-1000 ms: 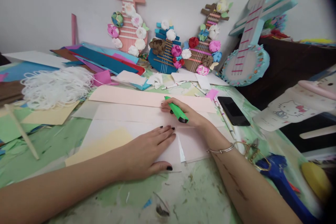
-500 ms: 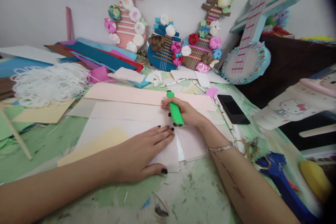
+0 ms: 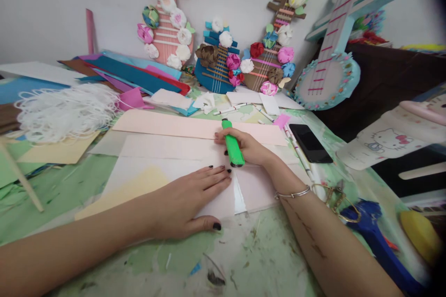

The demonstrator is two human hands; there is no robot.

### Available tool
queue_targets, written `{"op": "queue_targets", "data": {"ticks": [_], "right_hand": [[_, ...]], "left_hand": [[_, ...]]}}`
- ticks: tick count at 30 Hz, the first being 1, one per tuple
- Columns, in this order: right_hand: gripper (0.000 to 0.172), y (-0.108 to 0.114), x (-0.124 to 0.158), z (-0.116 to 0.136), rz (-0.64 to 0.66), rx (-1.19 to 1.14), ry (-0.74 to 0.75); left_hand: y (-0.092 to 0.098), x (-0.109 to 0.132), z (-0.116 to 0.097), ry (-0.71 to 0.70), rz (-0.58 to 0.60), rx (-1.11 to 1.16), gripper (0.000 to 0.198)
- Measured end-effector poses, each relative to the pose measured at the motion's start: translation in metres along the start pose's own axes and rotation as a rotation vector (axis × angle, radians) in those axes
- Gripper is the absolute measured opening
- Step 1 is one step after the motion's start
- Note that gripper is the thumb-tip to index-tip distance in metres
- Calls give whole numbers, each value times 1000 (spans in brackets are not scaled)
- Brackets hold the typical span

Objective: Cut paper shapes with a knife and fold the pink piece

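My right hand (image 3: pixel 245 146) is closed around a bright green utility knife (image 3: pixel 233 148), which rests over pale pink paper. Its dark, wider end points toward me; the blade itself cannot be made out. Fingers stretched out, my left hand (image 3: pixel 191 199) lies flat on a thin white sheet (image 3: pixel 139 162), its fingertips just left of the knife. A narrow slit with a white strip (image 3: pixel 239 197) runs toward me from below the knife, between the sheet and a pale pink piece (image 3: pixel 258 188). Behind the hands lies a long peach paper strip (image 3: pixel 167 123).
Paper-flowered model lutes (image 3: pixel 218 74) lean on the back wall. White cord (image 3: pixel 66 111) is heaped at left beside coloured paper (image 3: pixel 132 74). At right are a phone (image 3: pixel 310 144), gold scissors (image 3: pixel 336 199), a blue glue gun (image 3: pixel 372 232), a yellow round object (image 3: pixel 420 232) and a cup (image 3: pixel 390 139).
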State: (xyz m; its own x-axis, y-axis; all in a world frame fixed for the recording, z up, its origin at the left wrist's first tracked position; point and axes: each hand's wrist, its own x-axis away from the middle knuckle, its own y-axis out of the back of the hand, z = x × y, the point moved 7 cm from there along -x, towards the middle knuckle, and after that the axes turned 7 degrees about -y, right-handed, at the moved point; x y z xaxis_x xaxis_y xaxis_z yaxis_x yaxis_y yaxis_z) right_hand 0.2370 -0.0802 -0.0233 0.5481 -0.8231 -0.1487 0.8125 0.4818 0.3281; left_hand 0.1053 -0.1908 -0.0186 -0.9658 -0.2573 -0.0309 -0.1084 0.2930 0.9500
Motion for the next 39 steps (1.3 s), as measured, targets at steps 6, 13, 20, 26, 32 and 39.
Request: {"op": "queue_targets", "data": {"ticks": [6, 13, 20, 26, 32, 39], "right_hand": [[37, 8, 0, 21, -62, -108, -19], [34, 23, 7, 25, -249, 111, -33], [39, 7, 9, 12, -109, 423, -44], [39, 9, 7, 7, -113, 439, -81], [38, 9, 7, 6, -113, 447, -89], [36, 8, 6, 7, -98, 455, -90]], "left_hand": [[-2, -3, 2, 25, -29, -24, 77], [-3, -3, 2, 42, 3, -79, 79], [-3, -4, 2, 14, -37, -63, 83], [-4, -4, 1, 9, 4, -65, 85], [-4, -4, 1, -2, 7, -45, 82], [-3, -2, 3, -27, 14, -46, 78]]}}
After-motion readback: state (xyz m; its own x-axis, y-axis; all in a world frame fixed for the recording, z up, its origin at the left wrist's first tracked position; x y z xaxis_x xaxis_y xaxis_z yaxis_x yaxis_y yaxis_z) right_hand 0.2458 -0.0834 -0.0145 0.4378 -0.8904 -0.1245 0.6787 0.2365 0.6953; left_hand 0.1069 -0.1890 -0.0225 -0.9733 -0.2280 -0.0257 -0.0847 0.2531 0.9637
